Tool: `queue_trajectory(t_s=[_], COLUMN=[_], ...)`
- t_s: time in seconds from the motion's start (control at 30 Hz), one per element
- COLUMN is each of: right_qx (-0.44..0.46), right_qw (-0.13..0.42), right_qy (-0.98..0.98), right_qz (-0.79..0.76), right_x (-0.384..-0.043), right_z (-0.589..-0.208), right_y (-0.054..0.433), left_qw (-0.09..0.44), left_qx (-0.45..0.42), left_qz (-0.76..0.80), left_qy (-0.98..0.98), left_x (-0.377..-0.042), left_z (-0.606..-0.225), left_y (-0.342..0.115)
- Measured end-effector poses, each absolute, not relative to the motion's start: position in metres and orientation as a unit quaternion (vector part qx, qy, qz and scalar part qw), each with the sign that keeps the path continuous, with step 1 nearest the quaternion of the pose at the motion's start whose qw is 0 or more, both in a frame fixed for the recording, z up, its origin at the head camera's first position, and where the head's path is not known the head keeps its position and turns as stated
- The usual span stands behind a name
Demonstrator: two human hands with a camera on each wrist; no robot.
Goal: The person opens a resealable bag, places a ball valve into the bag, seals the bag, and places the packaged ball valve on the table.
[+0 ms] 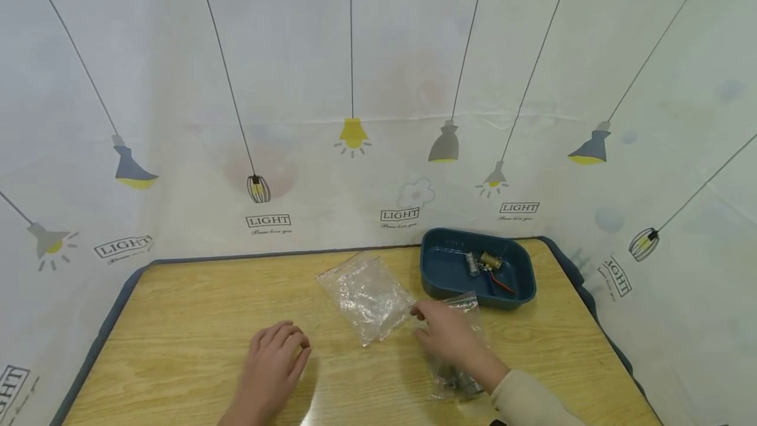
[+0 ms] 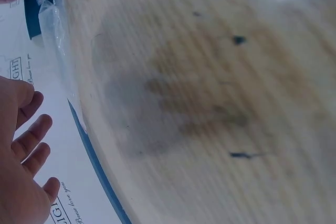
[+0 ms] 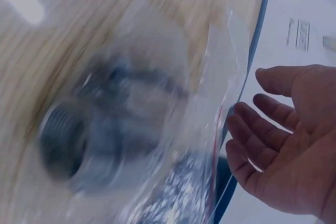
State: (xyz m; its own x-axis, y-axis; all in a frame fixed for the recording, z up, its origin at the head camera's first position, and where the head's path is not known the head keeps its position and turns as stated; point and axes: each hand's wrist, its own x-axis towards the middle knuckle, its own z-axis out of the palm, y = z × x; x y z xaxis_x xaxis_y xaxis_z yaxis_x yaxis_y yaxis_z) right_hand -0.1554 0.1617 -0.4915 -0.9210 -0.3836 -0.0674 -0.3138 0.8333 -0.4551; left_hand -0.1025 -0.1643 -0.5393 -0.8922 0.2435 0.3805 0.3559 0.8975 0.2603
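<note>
A clear zip bag (image 1: 437, 373) lies on the table under my right hand (image 1: 446, 334), with metal parts in its near end. The right wrist view shows one as a grey threaded pipe fitting (image 3: 65, 142), blurred through the plastic. My right hand's fingers are loosely bent over the bag's upper part, pinching nothing that I can see; whether they touch the plastic is unclear. A second clear bag (image 1: 367, 298), flat, lies to the left of that hand. My left hand (image 1: 275, 363) is over the table's left-centre, holding nothing, its fingers relaxed and slightly bent.
A dark blue plastic bin (image 1: 520, 268) stands at the table's back right. Inside are a brass fitting (image 1: 491, 260), a silver cylindrical piece (image 1: 472, 265) and a red-handled part (image 1: 503, 283). A printed white cloth (image 1: 307, 84) hangs behind the wooden table (image 1: 195, 321) and at its sides.
</note>
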Motion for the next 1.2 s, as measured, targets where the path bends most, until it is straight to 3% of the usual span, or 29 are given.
queue_trajectory(t_s=[0.57,0.97,1.2], right_qx=[-0.264,-0.267,-0.251], right_qw=[0.026,0.037,0.048], right_qy=[0.949,0.949,0.950], right_qz=[-0.169,-0.161,-0.177], right_x=[-0.156,-0.154,-0.156], right_z=[-0.493,-0.501,-0.499], right_y=[0.119,0.116,0.118], left_qw=[0.109,0.009,0.012], left_qx=[-0.088,-0.043,0.005], left_qz=[-0.138,-0.161,-0.170], left_qy=[-0.981,-0.986,-0.985], left_x=[-0.160,-0.193,-0.213], left_z=[-0.548,-0.550,-0.553], left_y=[-0.134,-0.126,-0.124])
